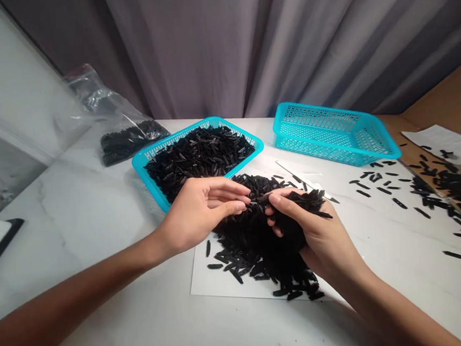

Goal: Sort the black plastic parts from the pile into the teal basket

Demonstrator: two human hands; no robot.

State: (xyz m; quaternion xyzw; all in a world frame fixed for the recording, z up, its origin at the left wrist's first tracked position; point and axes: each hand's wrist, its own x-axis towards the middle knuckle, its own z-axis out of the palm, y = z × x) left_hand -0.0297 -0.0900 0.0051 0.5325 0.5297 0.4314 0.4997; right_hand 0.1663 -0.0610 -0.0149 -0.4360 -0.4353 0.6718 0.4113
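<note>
While both bare hands work over a heap of slender black pieces (pixel 258 257), the right hand (pixel 312 230) wraps its fingers tightly around a thick clump of them, and the left hand (pixel 199 213) curves just beside it, fingers bunched narrowly with their tips against the top of the heap; whether they pinch any piece, I cannot tell. The heap lies on a white paper sheet (pixel 208 285), whose near corner shows below the left wrist, and some pieces reach its lower edge. That sheet rests on a white marble-patterned tabletop (pixel 81 272), with a broad bare stretch along the near edge beneath both forearms. Just behind the left hand, a turquoise perforated plastic basket (pixel 249 159) brims with more black pieces, its near corner almost at the left hand. A second turquoise perforated plastic basket (pixel 317 144) sits to its right, a narrow gap between them. Farther left, a clear plastic bag (pixel 131 141) holds a dark mass of pieces. Loose black pieces (pixel 381 189) scatter across the right side of the tabletop toward a tan wooden surface (pixel 442 100), where a white paper sheet (pixel 437 141) lies. A grey pleated curtain (pixel 204 51) hangs along the far edge.
</note>
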